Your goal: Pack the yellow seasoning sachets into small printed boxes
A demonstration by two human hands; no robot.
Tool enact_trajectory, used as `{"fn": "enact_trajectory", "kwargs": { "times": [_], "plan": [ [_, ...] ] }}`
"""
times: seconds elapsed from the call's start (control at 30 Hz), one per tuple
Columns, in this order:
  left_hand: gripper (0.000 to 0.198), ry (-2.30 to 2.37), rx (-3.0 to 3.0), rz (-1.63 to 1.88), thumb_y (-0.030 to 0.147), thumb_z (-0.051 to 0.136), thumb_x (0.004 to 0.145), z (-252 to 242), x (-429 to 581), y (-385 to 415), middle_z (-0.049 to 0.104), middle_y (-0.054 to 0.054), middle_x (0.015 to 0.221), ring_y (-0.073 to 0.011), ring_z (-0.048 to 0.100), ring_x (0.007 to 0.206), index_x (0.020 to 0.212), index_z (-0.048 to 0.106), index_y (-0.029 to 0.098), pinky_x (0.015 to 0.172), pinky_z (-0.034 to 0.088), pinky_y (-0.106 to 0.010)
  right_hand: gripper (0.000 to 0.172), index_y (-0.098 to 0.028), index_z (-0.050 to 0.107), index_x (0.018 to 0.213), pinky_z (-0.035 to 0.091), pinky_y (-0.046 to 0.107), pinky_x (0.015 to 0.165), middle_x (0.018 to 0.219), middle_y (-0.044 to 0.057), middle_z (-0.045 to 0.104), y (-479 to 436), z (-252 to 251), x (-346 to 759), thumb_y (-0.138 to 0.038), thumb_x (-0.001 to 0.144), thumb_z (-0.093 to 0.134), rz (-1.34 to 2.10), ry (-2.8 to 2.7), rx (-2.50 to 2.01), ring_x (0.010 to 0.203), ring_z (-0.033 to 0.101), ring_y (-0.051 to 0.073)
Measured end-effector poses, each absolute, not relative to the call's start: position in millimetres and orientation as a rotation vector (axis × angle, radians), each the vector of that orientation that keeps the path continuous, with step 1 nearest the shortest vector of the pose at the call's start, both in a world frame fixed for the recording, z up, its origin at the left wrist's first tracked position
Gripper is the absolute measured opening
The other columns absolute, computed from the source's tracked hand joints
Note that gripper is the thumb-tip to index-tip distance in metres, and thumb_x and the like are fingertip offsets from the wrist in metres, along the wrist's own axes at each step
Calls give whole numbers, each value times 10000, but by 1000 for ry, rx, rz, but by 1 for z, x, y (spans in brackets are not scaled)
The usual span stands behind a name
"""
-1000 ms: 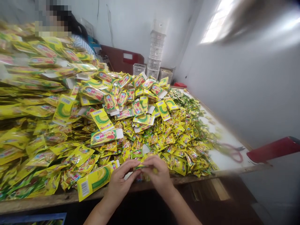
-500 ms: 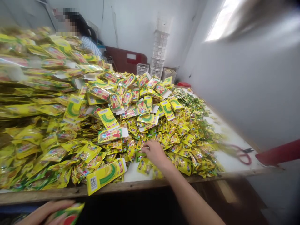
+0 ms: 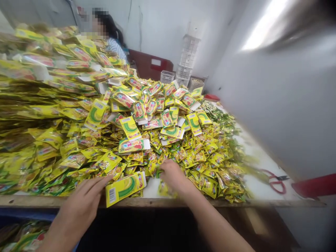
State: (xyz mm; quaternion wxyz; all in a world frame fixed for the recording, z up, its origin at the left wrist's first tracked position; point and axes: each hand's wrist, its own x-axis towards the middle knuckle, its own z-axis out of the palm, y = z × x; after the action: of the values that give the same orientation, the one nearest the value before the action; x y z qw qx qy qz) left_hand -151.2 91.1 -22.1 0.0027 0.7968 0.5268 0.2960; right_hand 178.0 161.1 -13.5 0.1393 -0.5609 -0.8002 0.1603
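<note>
A huge heap of small yellow-green sachets (image 3: 204, 154) and flat yellow cartons covers the table (image 3: 157, 202). My left hand (image 3: 84, 199) stretches toward a flat yellow carton (image 3: 125, 188) at the table's front edge, fingers extended and apart, holding nothing. My right hand (image 3: 172, 175) rests on the sachets just right of that carton, fingers curled down onto a sachet with a green edge; whether it grips it is unclear.
Red-handled scissors (image 3: 275, 182) lie on the white tabletop at the right. A person (image 3: 111, 35) sits behind the heap at the back left. White baskets (image 3: 187, 66) are stacked by the far wall. A red object (image 3: 315, 185) juts in at the right edge.
My hands parted. The left hand dropped below the table with a packet, then came back up without it toward the carton. The right hand reached forward into the sachets.
</note>
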Motion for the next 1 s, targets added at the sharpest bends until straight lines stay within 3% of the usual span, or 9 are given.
{"fn": "enact_trajectory", "kwargs": {
  "times": [0.13, 0.27, 0.43, 0.57, 0.63, 0.77, 0.87, 1.0],
  "plan": [
    [576, 1462, 2651, 751, 56, 383, 856, -10, -120, 112, 599, -93, 1191, -265, 563, 1085, 1366, 517, 289, 930, 464, -425, 298, -155, 690, 946, 433, 322, 859, 1003, 105, 652, 159, -16, 170, -206, 674, 803, 481, -2323, -1537, 1006, 566, 262],
    [522, 1259, 2668, 766, 72, 418, 881, 2, -86, 111, 587, -91, 1217, -271, 536, 1128, 1306, 579, 330, 960, 435, -455, 151, -135, 682, 927, 430, 344, 889, 949, 116, 680, 173, -15, 175, -136, 781, 643, 495, -2195, -1539, 967, 598, 247],
    [477, 1035, 2559, 736, 61, 421, 881, -2, -51, 115, 574, -86, 1313, -262, 515, 1207, 1210, 644, 324, 988, 435, -430, 269, -171, 601, 1111, 500, 311, 721, 910, 70, 697, 171, 7, 209, -165, 912, 420, 520, -1902, -1616, 792, 646, 183],
    [355, 1055, 2249, 722, 118, 394, 906, -11, -47, 123, 640, -103, 1207, -226, 604, 1111, 1041, 702, 232, 918, 489, -319, 252, -182, 581, 1062, 532, 289, 594, 853, 40, 701, 132, 7, 222, -273, 828, 603, 1078, -1437, -1442, 698, 678, 181],
    [325, 1094, 2089, 721, 183, 400, 918, -12, -49, 124, 671, -97, 1161, -237, 623, 1087, 985, 715, 225, 923, 488, -330, 303, -177, 594, 993, 534, 296, 592, 834, 39, 700, 113, -7, 214, -293, 738, 708, 1240, -1222, -1385, 713, 680, 199],
    [276, 1214, 1670, 710, 353, 503, 899, -8, -50, 121, 677, -93, 1216, -301, 591, 1171, 940, 742, 222, 1025, 429, -421, 216, -189, 651, 874, 498, 294, 639, 784, 14, 671, 94, -36, 184, -247, 684, 736, 958, -1308, -1577, 727, 631, 200],
    [269, 1197, 1289, 744, 423, 716, 759, -3, -49, 115, 628, -109, 1311, -333, 619, 1141, 903, 727, 196, 956, 495, -415, 176, -208, 675, 878, 480, 306, 732, 864, 26, 652, 91, -40, 170, -159, 710, 697, 699, -1545, -1680, 822, 614, 213],
    [655, 1066, 964, 928, 316, 852, 627, 7, -50, 108, 667, -100, 1249, -285, 687, 1025, 1222, 585, 255, 850, 560, -388, 259, -214, 668, 956, 466, 345, 821, 1022, 83, 605, 89, -32, 166, -138, 713, 711, 396, -1829, -1855, 1000, 566, 269]
  ]
}}
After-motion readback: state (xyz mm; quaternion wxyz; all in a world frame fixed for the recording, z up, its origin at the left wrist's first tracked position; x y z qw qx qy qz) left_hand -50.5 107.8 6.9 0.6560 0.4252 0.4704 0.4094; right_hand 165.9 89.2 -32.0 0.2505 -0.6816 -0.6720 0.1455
